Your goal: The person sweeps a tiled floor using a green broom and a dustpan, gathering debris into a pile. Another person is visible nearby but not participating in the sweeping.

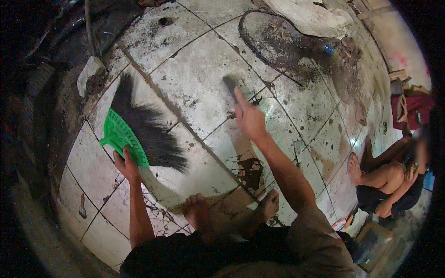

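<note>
Broom head [119, 132], clamped in the left hand [127, 167], is best steadied with bristles [153, 132] free, the right hand [251, 121] gripping a dark tool [230, 85]

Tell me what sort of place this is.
Probably a small, rough workshop or household work area: the white floor tiles are cracked and stained, a pale sack lies beside dark debris, and the left hand holds a green broom head with black bristles.

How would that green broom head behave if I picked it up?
The broom head is probably light: the left hand alone holds it. Its black bristles would likely bend, being fine and wispy at the tips; the green frame looks like rigid plastic, so probably stiff.
</note>
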`<action>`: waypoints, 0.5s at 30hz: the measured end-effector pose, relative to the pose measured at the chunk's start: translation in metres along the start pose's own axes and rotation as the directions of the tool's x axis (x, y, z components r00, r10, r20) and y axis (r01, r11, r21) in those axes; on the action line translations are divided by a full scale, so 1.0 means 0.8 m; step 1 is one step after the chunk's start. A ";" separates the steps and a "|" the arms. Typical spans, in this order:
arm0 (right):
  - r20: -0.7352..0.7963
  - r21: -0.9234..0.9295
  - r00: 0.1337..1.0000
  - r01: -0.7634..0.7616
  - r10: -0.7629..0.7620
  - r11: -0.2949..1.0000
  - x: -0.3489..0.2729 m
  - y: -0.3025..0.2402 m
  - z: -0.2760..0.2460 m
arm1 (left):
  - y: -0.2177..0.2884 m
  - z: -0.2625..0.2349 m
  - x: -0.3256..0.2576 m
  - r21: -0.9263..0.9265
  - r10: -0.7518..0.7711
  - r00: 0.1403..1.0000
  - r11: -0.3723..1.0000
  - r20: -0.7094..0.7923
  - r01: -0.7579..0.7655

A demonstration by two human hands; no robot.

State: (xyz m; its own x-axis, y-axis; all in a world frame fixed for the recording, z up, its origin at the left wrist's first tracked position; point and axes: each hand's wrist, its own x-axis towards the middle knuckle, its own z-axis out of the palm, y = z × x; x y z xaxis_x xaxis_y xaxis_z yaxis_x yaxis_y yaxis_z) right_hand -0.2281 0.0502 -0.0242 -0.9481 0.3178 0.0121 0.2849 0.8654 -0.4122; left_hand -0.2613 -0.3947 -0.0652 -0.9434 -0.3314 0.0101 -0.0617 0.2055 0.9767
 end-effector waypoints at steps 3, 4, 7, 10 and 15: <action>0.091 -0.093 0.995 -0.031 0.040 0.995 -0.002 0.005 0.001 | 0.006 0.000 -0.005 0.069 0.083 0.996 0.994 0.033 -0.085; 0.024 -0.080 0.998 -0.052 0.055 0.995 0.018 0.015 -0.003 | 0.005 0.003 -0.007 0.037 0.061 0.998 0.997 0.027 -0.062; -0.076 -0.041 0.994 -0.085 0.082 0.996 0.030 0.008 -0.011 | 0.006 0.003 -0.005 -0.021 0.020 1.000 1.000 0.023 -0.020; 0.055 0.002 0.993 0.102 -0.102 0.995 -0.025 -0.001 -0.002 | 0.003 0.000 -0.001 -0.011 0.039 0.998 0.999 0.041 -0.038; -0.125 -0.042 0.991 -0.048 0.042 0.998 0.045 0.018 -0.013 | 0.002 0.006 0.000 -0.099 0.019 0.999 0.995 0.034 -0.015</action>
State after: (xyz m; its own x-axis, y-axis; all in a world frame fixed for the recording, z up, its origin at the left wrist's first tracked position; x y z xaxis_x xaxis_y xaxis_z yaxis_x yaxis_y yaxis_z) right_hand -0.2569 0.0782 -0.0205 -0.9101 0.4000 0.1082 0.3356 0.8646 -0.3739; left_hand -0.2626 -0.3899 -0.0649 -0.9548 -0.2965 0.0211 -0.0149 0.1184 0.9929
